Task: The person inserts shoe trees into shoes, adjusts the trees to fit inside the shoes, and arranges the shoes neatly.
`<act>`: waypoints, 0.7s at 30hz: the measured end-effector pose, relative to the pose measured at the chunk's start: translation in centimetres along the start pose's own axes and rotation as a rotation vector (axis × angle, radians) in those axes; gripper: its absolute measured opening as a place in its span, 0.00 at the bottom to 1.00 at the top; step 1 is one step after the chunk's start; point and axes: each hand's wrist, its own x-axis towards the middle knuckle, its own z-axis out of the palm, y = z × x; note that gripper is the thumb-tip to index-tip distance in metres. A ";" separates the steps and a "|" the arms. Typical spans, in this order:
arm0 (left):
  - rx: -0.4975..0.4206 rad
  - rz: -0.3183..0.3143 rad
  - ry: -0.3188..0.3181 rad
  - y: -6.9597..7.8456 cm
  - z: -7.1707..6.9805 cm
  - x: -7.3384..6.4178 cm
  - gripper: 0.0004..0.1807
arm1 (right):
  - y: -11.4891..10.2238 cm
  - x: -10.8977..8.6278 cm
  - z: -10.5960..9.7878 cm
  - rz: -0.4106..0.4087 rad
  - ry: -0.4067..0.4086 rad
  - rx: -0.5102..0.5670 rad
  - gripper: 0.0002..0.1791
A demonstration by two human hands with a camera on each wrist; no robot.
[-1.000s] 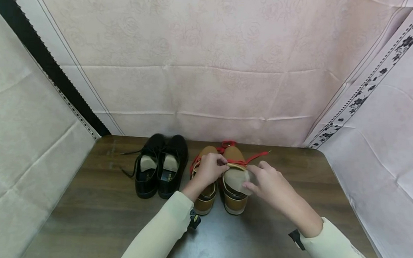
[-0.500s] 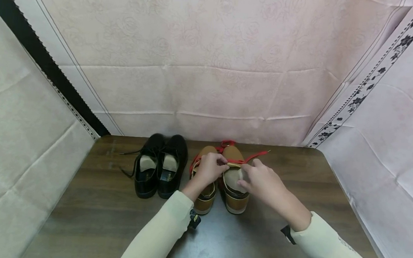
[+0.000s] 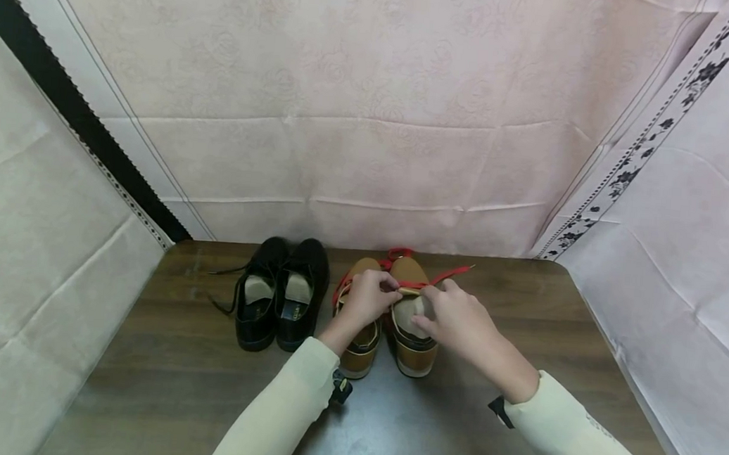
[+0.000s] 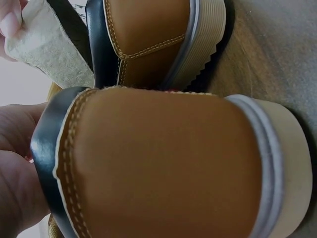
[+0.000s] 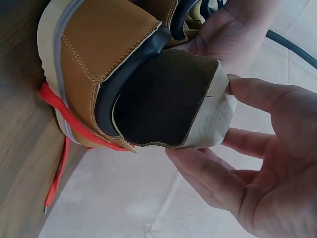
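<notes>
Two tan shoes with dark collars and red laces stand side by side, heels toward me. My left hand (image 3: pixel 368 300) reaches over the left tan shoe (image 3: pixel 358 361) and pinches the tongue edge (image 3: pixel 411 292) of the right tan shoe (image 3: pixel 415 358). My right hand (image 3: pixel 464 320) holds a pale insole (image 3: pixel 407 318) at that shoe's opening. In the right wrist view, thumb and fingers grip the pale end of the insole (image 5: pixel 213 119), whose dark face runs into the shoe. The left wrist view shows the insole (image 4: pixel 49 47) tilted up from the collar. Its far end is hidden.
To the left stands a pair of black lace-up shoes (image 3: pixel 297 321), one black lace trailing on the wooden table (image 3: pixel 189 377). A red lace end (image 3: pixel 456 271) sticks out to the right. Pale patterned cloth (image 3: pixel 372 115) hangs behind and at both sides.
My right hand has moved left and slightly up with the insole, which sits further over the shoe's opening. The left hand has stayed in place.
</notes>
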 end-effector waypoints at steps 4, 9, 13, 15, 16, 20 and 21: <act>-0.024 0.001 -0.008 -0.3 0.0 0.0 0.05 | 0.1 0.1 0.1 0.016 -0.009 0.012 0.29; -0.034 0.009 -0.008 -0.5 0.1 0.0 0.04 | 0.3 0.2 0.2 0.030 -0.019 0.019 0.29; -0.025 0.015 0.000 -0.4 0.1 -0.1 0.03 | 0.5 0.2 0.2 0.034 -0.022 0.019 0.29; -0.027 0.015 0.002 -0.4 0.2 -0.1 0.02 | 0.5 0.2 0.2 0.033 -0.023 0.019 0.29; -0.027 0.014 0.002 -0.4 0.2 -0.1 0.02 | 0.6 0.2 0.2 0.033 -0.024 0.020 0.29; -0.031 0.011 0.002 -0.4 0.2 0.0 0.02 | 0.6 0.3 0.2 0.035 -0.034 0.028 0.29; -0.031 0.011 0.003 -0.4 0.1 0.0 0.02 | 0.6 0.3 0.2 0.037 -0.036 0.030 0.29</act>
